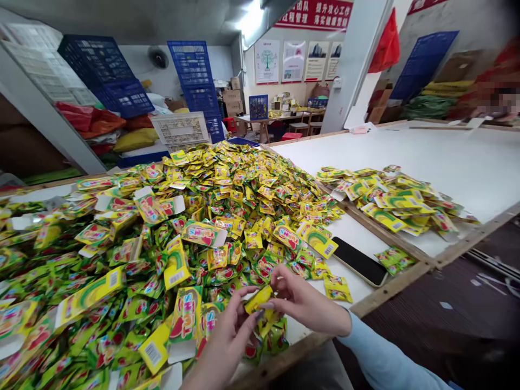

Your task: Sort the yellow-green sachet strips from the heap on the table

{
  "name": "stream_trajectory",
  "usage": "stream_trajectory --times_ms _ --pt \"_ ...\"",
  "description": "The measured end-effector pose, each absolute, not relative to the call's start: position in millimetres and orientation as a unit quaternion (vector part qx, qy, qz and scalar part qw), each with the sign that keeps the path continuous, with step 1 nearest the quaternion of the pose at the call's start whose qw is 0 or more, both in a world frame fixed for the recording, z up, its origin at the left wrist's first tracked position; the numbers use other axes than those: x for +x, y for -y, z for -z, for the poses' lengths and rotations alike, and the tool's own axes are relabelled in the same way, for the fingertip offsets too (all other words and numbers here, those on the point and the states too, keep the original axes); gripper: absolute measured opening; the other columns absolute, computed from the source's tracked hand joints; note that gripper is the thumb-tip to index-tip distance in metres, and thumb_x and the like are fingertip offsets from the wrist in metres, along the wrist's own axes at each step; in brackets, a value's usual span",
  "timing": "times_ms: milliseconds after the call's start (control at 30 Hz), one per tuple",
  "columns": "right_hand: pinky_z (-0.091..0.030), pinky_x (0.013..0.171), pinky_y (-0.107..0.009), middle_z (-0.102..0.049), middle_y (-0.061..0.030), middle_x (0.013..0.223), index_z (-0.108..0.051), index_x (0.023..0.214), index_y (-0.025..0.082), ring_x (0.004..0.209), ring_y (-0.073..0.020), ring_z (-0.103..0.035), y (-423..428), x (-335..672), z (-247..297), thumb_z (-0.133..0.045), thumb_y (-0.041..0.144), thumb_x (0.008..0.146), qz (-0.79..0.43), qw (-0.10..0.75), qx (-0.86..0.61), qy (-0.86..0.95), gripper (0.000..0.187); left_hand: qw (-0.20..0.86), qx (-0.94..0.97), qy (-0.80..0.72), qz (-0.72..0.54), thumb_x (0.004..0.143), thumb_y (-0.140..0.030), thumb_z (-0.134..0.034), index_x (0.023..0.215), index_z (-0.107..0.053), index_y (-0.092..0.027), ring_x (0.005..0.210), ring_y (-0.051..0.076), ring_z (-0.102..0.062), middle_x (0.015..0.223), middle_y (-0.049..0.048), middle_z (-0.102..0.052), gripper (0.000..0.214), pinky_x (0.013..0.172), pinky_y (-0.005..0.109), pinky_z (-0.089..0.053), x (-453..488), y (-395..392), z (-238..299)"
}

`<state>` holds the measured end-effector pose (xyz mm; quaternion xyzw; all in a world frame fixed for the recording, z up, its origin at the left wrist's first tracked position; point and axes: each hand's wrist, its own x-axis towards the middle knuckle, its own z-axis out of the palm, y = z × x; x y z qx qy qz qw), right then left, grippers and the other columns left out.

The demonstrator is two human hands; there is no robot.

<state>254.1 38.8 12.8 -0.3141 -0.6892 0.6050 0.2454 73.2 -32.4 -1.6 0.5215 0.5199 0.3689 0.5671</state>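
a big heap of packets [182,216] covers the tabletop [447,157] at left; a smaller pile [394,200] lies right of it, a phone [359,261] between them, crates [195,81] behind.

A packing workshop is showing here: a huge heap of sachets [227,206] and flat cartons [91,292] is covering a wide white surface [447,157]. Blue crates [195,70] are standing stacked behind, and a red banner [314,13] and posters [267,60] are hanging beyond.

The small yellow packet [258,299] was flat and shiny. It was tilted, right end higher, pinched between the left hand [227,338] and the right hand [303,300].
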Motion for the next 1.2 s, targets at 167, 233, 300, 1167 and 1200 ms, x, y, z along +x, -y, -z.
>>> stream_trajectory --times_ms 167,233,300,1167,1200 --pt "-0.046 0.057 -0.024 -0.061 -0.0014 0.082 -0.049 0.109 0.019 0.069 -0.0145 -0.059 -28 257 0 -0.064 0.040 0.074 -0.740 0.126 -0.250 0.611 0.043 0.471 0.620 -0.550 -0.302 0.086 -0.037 -0.043 0.120 -0.030 -0.022 0.071 0.016 -0.061 0.090 0.0061 -0.065 0.039 0.067 0.027 -0.049 69 55 4" --pt "-0.044 0.060 -0.024 -0.061 -0.0015 0.075 -0.059 0.089 0.016 0.068 -0.0148 -0.058 -25 264 -6 -0.059 0.040 0.078 -0.653 0.121 -0.293 0.688 0.026 0.392 0.670 -0.580 -0.247 0.084 -0.034 -0.047 0.116 -0.038 -0.022 0.074 0.017 -0.061 0.087 0.0051 -0.065 0.035 0.070 0.029 -0.049 56 56 -4" --pt "-0.043 0.064 -0.026 -0.061 -0.0021 0.076 -0.059 0.086 0.017 0.072 -0.0162 -0.057 -24 274 -15 -0.052 0.034 0.085 -0.484 0.138 -0.353 0.789 0.019 0.283 0.741 -0.588 -0.162 0.083 -0.024 -0.048 0.115 -0.046 -0.025 0.093 0.021 -0.059 0.100 0.0070 -0.064 0.032 0.081 0.036 -0.048 38 50 -16" --pt "-0.048 0.065 -0.025 -0.057 -0.0027 0.087 -0.053 0.092 0.022 0.077 -0.0142 -0.057 -11 240 -47 -0.060 0.026 0.081 -0.482 0.506 -0.293 0.653 0.014 0.711 0.401 -0.447 -0.366 0.062 -0.036 -0.071 0.093 -0.058 -0.015 0.061 0.016 -0.058 0.068 0.0016 -0.063 0.040 0.064 0.029 -0.048 81 38 -16" --pt "-0.048 0.069 -0.027 -0.056 -0.0034 0.089 -0.054 0.091 0.022 0.082 -0.0157 -0.056 -10 236 -45 -0.059 0.024 0.081 -0.466 0.492 -0.284 0.678 0.011 0.718 0.389 -0.445 -0.367 0.061 -0.035 -0.072 0.092 -0.058 -0.015 0.057 0.015 -0.056 0.064 0.0004 -0.061 0.040 0.062 0.029 -0.047 86 39 -14"
